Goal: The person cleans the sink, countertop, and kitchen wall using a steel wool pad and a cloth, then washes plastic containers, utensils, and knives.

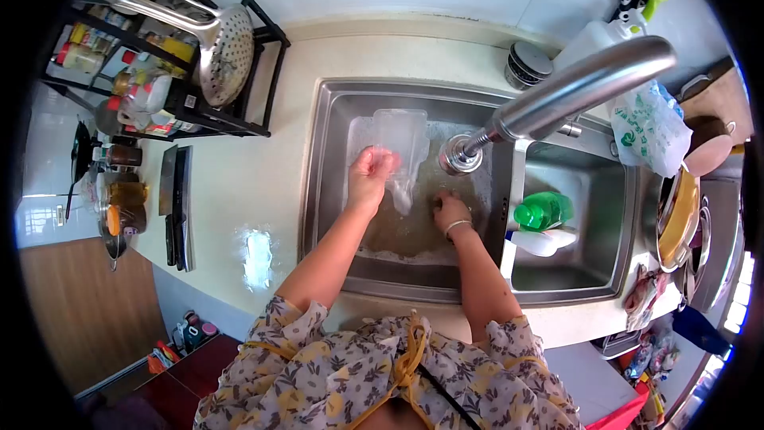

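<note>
My left hand (374, 173) is over the large steel sink (314, 191), its fingers closed round the near edge of a clear plastic container (404, 134). Water drips or streams from the container's lower corner. Murky, soapy water (406, 235) lies in the basin. My right hand (450, 211), with a bracelet at the wrist, reaches down to that water at the right, fingers bent and partly under the surface. Whether it holds anything cannot be made out. Just above it is the tap's spray head (461, 154).
The arched steel tap (589, 84) crosses the upper right. A green bottle (545, 211) and a white bottle (543, 242) lie in the smaller sink. Knives (177, 207) rest on the left counter, below a black rack (274, 72). A plastic bag (651, 129) hangs right.
</note>
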Motion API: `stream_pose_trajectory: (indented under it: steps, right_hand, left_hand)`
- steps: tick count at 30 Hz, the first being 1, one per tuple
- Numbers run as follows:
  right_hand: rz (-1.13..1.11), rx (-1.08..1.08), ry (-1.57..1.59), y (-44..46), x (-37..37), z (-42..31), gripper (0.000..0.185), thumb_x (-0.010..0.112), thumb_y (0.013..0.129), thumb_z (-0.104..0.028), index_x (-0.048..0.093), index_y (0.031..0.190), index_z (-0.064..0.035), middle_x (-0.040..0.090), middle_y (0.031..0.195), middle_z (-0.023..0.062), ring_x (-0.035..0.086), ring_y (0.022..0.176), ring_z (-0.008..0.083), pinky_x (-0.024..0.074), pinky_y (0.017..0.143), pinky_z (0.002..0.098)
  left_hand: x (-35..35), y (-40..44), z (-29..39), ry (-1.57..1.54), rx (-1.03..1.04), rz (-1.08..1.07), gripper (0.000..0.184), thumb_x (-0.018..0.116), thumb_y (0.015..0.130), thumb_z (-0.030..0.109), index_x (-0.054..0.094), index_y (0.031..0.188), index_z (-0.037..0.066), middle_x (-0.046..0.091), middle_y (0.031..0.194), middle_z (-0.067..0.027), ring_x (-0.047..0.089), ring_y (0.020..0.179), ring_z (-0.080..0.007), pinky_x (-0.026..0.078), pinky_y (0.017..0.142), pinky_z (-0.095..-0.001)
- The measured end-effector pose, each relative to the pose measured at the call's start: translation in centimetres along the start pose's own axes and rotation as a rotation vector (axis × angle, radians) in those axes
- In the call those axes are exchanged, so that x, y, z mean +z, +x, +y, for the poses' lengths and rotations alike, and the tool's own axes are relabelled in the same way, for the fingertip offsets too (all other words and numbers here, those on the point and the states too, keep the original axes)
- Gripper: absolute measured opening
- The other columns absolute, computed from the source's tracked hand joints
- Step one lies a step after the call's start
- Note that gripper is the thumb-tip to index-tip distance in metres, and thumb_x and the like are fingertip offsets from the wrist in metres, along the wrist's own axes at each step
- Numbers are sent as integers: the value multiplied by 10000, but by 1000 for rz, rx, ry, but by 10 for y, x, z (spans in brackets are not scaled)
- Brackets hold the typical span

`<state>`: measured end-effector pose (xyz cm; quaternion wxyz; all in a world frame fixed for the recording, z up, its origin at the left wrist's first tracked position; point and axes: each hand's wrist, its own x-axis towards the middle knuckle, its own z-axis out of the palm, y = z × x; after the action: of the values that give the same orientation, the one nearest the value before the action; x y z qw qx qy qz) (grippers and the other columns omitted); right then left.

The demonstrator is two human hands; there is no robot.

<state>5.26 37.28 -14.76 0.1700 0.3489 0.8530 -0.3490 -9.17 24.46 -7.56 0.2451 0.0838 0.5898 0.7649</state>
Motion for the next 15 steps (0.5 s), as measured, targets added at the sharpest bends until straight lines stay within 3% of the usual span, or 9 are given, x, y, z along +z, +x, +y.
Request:
stream_pose_trajectory:
  steps: [4, 7, 9, 10, 12, 13, 15]
  right_hand:
    - [-14, -43, 90, -7, -16, -12, 315, 625, 762, -123, 586, 1074, -139, 531, 1179, 186, 559, 994, 383, 452, 876, 437]
    - [77, -236, 161, -8, -23, -21, 330, 644, 758, -120, 593, 1084, -131, 594, 1052, 180, 582, 949, 370, 465, 835, 419]
    - [223, -270, 470, -20, -34, -35, 213, 619, 781, -122, 623, 982, -50, 624, 1003, 171, 590, 932, 332, 462, 834, 393]
    - [222, -277, 467, -33, -42, -46, 213, 619, 781, -122, 623, 982, -50, 624, 1003, 171, 590, 932, 332, 462, 834, 393]
    - [220, -241, 1082, -64, -54, -68, 238, 627, 781, -129, 612, 999, -33, 621, 953, 169, 595, 896, 292, 461, 808, 341]
    - [268, -328, 1112, -76, -53, -77, 238, 634, 776, -121, 611, 993, -27, 601, 922, 156, 584, 854, 258, 461, 774, 306]
    - [495, -552, 795, -100, -56, -92, 235, 644, 766, -94, 617, 993, -41, 584, 921, 156, 588, 839, 285, 472, 761, 328]
  left_hand:
    - [6, -15, 34, -15, 57, -8, 132, 603, 882, 109, 545, 994, 68, 618, 1006, -97, 615, 925, -205, 499, 784, -323]
    - [8, -29, 53, -15, 29, 8, 162, 595, 891, 138, 521, 1018, 70, 603, 1054, -127, 609, 959, -235, 508, 774, -351]
    - [8, -38, 61, -7, -31, 69, 161, 596, 888, 153, 515, 997, 68, 607, 1053, -124, 613, 964, -238, 514, 751, -367]
    - [2, -40, 54, -10, -25, 73, 161, 596, 888, 153, 515, 997, 68, 607, 1053, -124, 613, 964, -238, 514, 751, -367]
    - [-13, -45, 35, 123, -50, 24, 164, 559, 881, 95, 522, 1040, 74, 609, 1052, -112, 612, 944, -207, 511, 729, -346]
    - [-10, -50, 36, 121, -50, 24, 164, 559, 881, 95, 522, 1040, 74, 609, 1052, -112, 612, 944, -207, 511, 729, -346]
    - [5, -60, 40, 59, -133, 16, 237, 508, 860, 39, 523, 1094, 72, 607, 1041, -92, 596, 924, -168, 494, 733, -301]
